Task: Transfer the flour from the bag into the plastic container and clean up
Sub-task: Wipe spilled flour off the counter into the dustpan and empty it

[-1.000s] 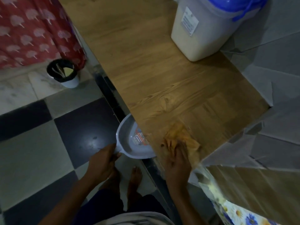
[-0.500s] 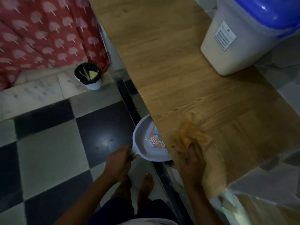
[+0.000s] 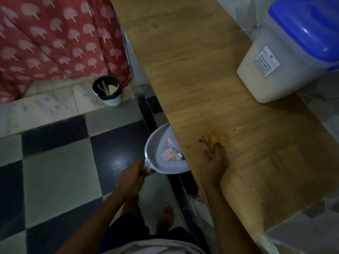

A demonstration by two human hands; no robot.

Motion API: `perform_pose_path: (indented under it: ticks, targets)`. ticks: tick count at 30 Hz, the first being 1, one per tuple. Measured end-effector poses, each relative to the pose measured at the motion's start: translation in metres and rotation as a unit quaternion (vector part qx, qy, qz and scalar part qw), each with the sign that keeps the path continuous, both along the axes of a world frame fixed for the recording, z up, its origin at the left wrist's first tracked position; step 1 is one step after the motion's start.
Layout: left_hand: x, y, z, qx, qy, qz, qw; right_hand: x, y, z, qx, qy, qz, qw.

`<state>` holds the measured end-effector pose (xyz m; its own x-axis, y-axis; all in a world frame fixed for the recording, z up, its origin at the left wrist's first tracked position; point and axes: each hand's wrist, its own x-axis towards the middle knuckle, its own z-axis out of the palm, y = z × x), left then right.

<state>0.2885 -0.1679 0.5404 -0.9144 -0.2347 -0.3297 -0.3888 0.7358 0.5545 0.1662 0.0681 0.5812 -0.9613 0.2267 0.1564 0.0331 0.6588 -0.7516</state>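
Observation:
My left hand [image 3: 131,177] grips the handle of a grey dustpan [image 3: 157,153], which is held just below the wooden counter's [image 3: 192,74] left edge. A label sticks inside the pan. On the counter, my right hand [image 3: 214,158] holds an orange cloth [image 3: 217,137] pressed against the wood, a little way in from that edge. The cloth is blurred. At the counter's far right stands the clear plastic container [image 3: 271,70], filled with pale flour and closed by a blue lid [image 3: 304,28]. No flour bag is in view.
A small bin [image 3: 108,90] lined in black stands on the checkered floor [image 3: 55,171] by a red patterned curtain [image 3: 55,37]. My bare feet [image 3: 165,217] are close to the counter's base. Grey tiled wall borders the counter on the right.
My right hand has slid the cloth along the counter away from me. My left hand has kept the dustpan at the counter's edge. The camera has swung, bringing the container further right.

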Motion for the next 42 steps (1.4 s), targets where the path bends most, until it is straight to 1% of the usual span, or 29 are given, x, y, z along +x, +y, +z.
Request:
perform_pose_path:
  ticks: [2, 3, 4, 6, 10, 13, 21, 25, 28, 30, 32, 34, 40, 42]
  targets:
    - [-0.011, -0.016, -0.001, 0.008, 0.004, -0.003, 1.0, -0.006, -0.049, -0.005, 0.003, 0.009, 0.093, 0.996]
    - [-0.018, -0.026, -0.001, 0.012, 0.008, -0.008, 1.0, -0.01, -0.076, -0.001, -0.01, 0.011, 0.133, 0.991]
    - [-0.024, -0.034, 0.001, 0.016, 0.008, -0.012, 1.0, -0.013, -0.098, 0.004, -0.023, 0.009, 0.162, 0.986]
    - [-0.034, -0.058, -0.001, 0.025, 0.016, -0.019, 0.999, -0.022, -0.139, 0.011, -0.047, -0.009, 0.179, 0.983]
    - [-0.048, -0.114, -0.003, 0.018, 0.031, -0.016, 0.999, -0.043, -0.2, 0.015, -0.114, -0.046, 0.163, 0.979]
    - [-0.061, -0.175, -0.004, 0.01, 0.011, 0.01, 1.0, -0.066, -0.249, 0.018, -0.163, -0.076, 0.136, 0.974]
    - [-0.109, -0.313, 0.009, -0.024, 0.018, 0.047, 0.998, -0.121, -0.354, 0.013, -0.18, -0.092, 0.1, 0.974]
    - [-0.142, -0.365, 0.003, -0.018, 0.032, 0.066, 0.997, -0.159, -0.405, 0.001, -0.183, -0.105, 0.098, 0.973]
    - [-0.176, -0.405, -0.017, -0.019, 0.017, 0.087, 0.996, -0.199, -0.448, -0.013, -0.192, -0.122, 0.105, 0.968]
    - [-0.197, -0.427, -0.032, -0.005, 0.005, 0.097, 0.995, -0.224, -0.473, -0.021, -0.188, -0.114, 0.116, 0.969]
    - [-0.227, -0.452, -0.05, 0.016, 0.006, 0.107, 0.994, -0.257, -0.502, -0.036, -0.181, -0.108, 0.12, 0.97]
    - [-0.256, -0.477, -0.063, 0.016, 0.008, 0.115, 0.993, -0.29, -0.53, -0.051, -0.183, -0.115, 0.118, 0.969]
    - [-0.339, -0.553, -0.119, -0.032, -0.021, 0.147, 0.988, -0.382, -0.614, -0.106, -0.152, -0.158, 0.13, 0.967]
    - [-0.368, -0.582, -0.147, -0.051, -0.041, 0.154, 0.986, -0.408, -0.64, -0.132, -0.14, -0.181, 0.141, 0.963]
